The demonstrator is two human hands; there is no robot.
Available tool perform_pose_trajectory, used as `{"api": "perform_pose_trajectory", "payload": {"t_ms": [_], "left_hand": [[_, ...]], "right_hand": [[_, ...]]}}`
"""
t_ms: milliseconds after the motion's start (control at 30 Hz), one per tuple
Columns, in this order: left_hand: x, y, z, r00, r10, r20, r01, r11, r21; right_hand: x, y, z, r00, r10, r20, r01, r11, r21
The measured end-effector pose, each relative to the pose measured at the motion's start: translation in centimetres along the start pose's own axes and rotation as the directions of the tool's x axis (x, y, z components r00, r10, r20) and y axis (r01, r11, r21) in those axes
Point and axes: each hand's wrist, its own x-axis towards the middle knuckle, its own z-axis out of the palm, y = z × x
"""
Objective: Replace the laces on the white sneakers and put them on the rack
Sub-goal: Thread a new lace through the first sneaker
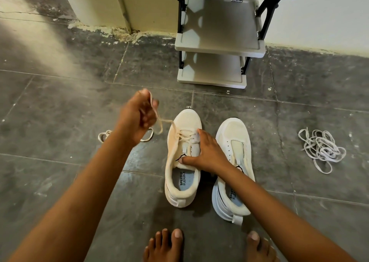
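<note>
Pinching a cream lace (159, 120), the left hand (137, 118) is lifted up over the floor, fingers curled tight around the string. That lace runs down from the hand to the front eyelets of the left sneaker (182, 158). More of the same lace lies in a loop on the floor, just past the left arm.

Closest of all, two bare feet (165, 245) rest on the gray floor (60, 182) at the bottom. Just past the toes, the two white sneakers stand side by side, almost touching, toes pointing away. The right hand (207, 154) presses down on the left sneaker, fingers spread flat over the tongue, thumb at the shoe's opening. It holds the shoe steady. The right sneaker (235, 162) has no lace in it, and the right arm crosses over it.

Off to the right, well apart from the shoes, a tangled pile of white laces (321, 150) lies on the floor.

Farther back, a shoe rack (217, 44) with pale shelves and black legs stands against the wall (329, 12).
</note>
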Motion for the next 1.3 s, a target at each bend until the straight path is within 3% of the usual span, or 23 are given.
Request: {"api": "perform_pose_trajectory", "payload": {"t_ms": [33, 67, 133, 200, 233, 267, 400, 500, 567, 667, 733, 767, 800, 867, 900, 967, 1033, 1133, 1300], "left_hand": [[-0.1, -1.1, -0.3, 0.996, -0.037, -0.077, 0.055, 0.966, 0.251], [-0.2, -2.1, -0.6, 0.992, -0.048, -0.120, 0.101, 0.865, 0.492], [-0.5, -3.8, -1.0, 0.995, -0.089, -0.048, 0.090, 0.558, 0.825], [-0.7, -4.9, -0.9, 0.988, -0.147, 0.050, -0.003, 0.305, 0.952], [-0.8, -5.0, -0.7, 0.988, -0.140, 0.073, -0.033, 0.266, 0.963], [-0.7, -4.8, -0.7, 0.988, -0.126, 0.089, -0.048, 0.295, 0.954], [-0.8, -3.7, 0.1, 0.993, -0.054, 0.104, -0.052, 0.588, 0.807], [-0.8, -0.9, 1.1, 1.000, 0.005, 0.025, -0.015, 0.908, 0.418], [-0.5, 2.2, 1.4, 0.997, 0.082, 0.010, -0.083, 0.987, 0.139], [0.0, 4.9, 1.2, 0.987, 0.159, 0.007, -0.159, 0.985, 0.065], [0.0, 4.3, 0.8, 0.989, 0.150, -0.011, -0.145, 0.971, 0.192], [-0.1, 3.7, 0.6, 0.990, 0.143, -0.021, -0.127, 0.928, 0.351], [-0.2, 2.9, 0.5, 0.992, 0.128, -0.023, -0.094, 0.830, 0.550], [-0.1, 1.5, -0.3, 0.998, 0.063, -0.017, -0.016, 0.493, 0.870], [0.0, 0.9, -0.5, 0.999, 0.022, -0.023, 0.015, 0.337, 0.941], [-0.1, 0.2, -0.5, 0.998, -0.047, -0.028, 0.036, 0.174, 0.984], [-0.2, -0.1, -0.5, 0.995, -0.097, 0.014, 0.004, 0.188, 0.982], [-0.8, 0.0, -0.1, 0.993, -0.113, 0.022, 0.025, 0.397, 0.918], [-1.2, -0.7, 0.1, 0.999, -0.037, -0.002, 0.019, 0.461, 0.887]], "right_hand": [[0.1, 0.0, 0.1, 1.000, 0.000, 0.010, 0.000, 1.000, 0.013], [0.1, -0.1, 0.2, 1.000, -0.004, 0.022, 0.003, 1.000, 0.025], [0.2, -0.1, 0.2, 0.999, -0.025, 0.039, 0.024, 0.999, 0.021], [0.1, -0.2, 0.3, 0.998, -0.037, 0.046, 0.037, 0.999, 0.001], [0.1, -0.2, 0.3, 0.998, -0.037, 0.046, 0.037, 0.999, -0.009], [0.1, -0.2, 0.3, 0.998, -0.036, 0.043, 0.036, 0.999, -0.019], [0.1, -0.2, 0.4, 0.999, -0.027, 0.027, 0.028, 0.999, -0.043], [0.2, -0.2, 0.6, 1.000, -0.017, 0.016, 0.018, 0.998, -0.061], [0.3, -0.2, 0.8, 1.000, -0.012, 0.016, 0.014, 0.997, -0.074], [0.3, -0.3, 0.9, 1.000, -0.005, 0.020, 0.006, 0.996, -0.091], [0.3, -0.2, 0.9, 1.000, -0.002, 0.023, 0.004, 0.996, -0.086], [0.3, -0.3, 0.9, 1.000, 0.000, 0.021, 0.002, 0.996, -0.084], [0.3, -0.3, 0.8, 1.000, 0.001, 0.020, 0.000, 0.996, -0.087], [0.3, -0.3, 0.6, 0.999, 0.008, 0.032, -0.005, 0.996, -0.086], [0.3, -0.3, 0.4, 0.999, 0.015, 0.041, -0.012, 0.997, -0.077], [0.1, -0.4, 0.0, 0.999, 0.027, 0.038, -0.026, 0.999, -0.039], [-0.3, -0.6, -0.3, 1.000, 0.015, -0.004, -0.015, 1.000, 0.007], [-0.5, -1.0, -0.8, 0.998, -0.015, -0.056, 0.016, 1.000, 0.025], [-1.1, -1.0, -0.8, 0.992, 0.032, -0.118, -0.025, 0.998, 0.058]]}}
